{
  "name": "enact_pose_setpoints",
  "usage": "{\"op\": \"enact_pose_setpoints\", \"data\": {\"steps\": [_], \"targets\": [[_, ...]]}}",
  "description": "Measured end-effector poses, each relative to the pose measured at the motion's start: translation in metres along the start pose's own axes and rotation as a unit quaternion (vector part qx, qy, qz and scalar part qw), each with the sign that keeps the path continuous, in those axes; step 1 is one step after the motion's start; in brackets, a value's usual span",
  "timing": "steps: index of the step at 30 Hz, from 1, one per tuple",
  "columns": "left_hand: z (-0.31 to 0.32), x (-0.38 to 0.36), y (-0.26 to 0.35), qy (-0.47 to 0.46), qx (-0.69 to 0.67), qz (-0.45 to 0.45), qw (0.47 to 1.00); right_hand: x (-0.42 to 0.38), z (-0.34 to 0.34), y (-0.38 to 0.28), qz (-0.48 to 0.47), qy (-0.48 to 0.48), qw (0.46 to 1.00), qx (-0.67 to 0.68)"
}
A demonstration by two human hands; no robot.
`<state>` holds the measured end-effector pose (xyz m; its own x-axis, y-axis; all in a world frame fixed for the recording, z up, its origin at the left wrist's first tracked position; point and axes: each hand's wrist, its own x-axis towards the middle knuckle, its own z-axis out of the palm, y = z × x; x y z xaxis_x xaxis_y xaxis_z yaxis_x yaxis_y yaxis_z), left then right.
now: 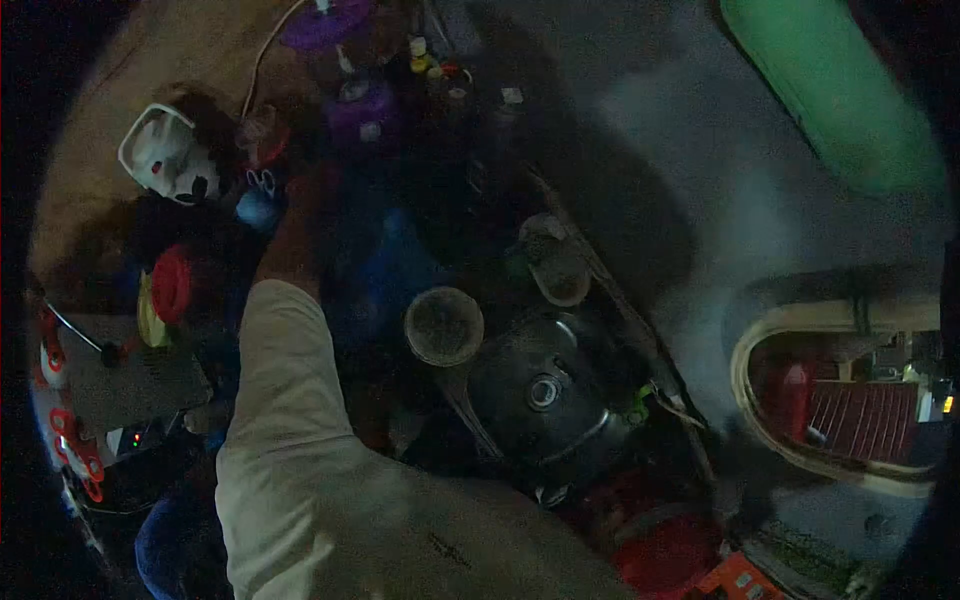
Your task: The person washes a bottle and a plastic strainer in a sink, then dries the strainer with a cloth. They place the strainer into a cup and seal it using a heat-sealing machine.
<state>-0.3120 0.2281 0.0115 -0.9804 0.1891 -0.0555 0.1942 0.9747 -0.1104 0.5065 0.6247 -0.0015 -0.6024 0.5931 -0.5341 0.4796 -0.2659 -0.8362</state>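
Note:
The scene is very dark. My left arm, in a pale sleeve, reaches up the left side of the view. The left hand (303,195) is in deep shadow and its fingers cannot be made out. Right beside it is a light-blue rounded thing (260,208) with a pair of scissors-like loops (261,181) above it. A clear and reddish item (262,140) lies just past the hand. Farther left is a white object with a curved rim or handle (170,155). A purple container (360,122) stands beyond the hand. My right hand is not in view.
A sieve-like round pan with a handle (445,327) lies by a dark, glossy basin-like surface (510,400). Red (171,285) and yellow (151,312) round items are at left, above a grey box (135,380). A framed mirror (745,385) and a green object (835,90) are at right.

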Motion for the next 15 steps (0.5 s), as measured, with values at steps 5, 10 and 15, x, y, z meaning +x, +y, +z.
{"op": "enact_pose_setpoints", "data": {"steps": [5, 10, 15], "targets": [[0.002, -0.003, -0.003, -0.037, -0.013, 0.017, 0.999, 0.001, 0.011, -0.015, 0.042, -0.022, 0.998, -0.043], [-0.020, -0.020, 0.030, -0.066, -0.037, 0.070, 0.995, 0.013, 0.017, -0.021, 0.056, -0.035, 0.996, -0.065], [-0.057, -0.033, 0.083, -0.096, -0.071, 0.141, 0.983, 0.023, 0.019, -0.036, 0.051, -0.048, 0.994, -0.085]]}}
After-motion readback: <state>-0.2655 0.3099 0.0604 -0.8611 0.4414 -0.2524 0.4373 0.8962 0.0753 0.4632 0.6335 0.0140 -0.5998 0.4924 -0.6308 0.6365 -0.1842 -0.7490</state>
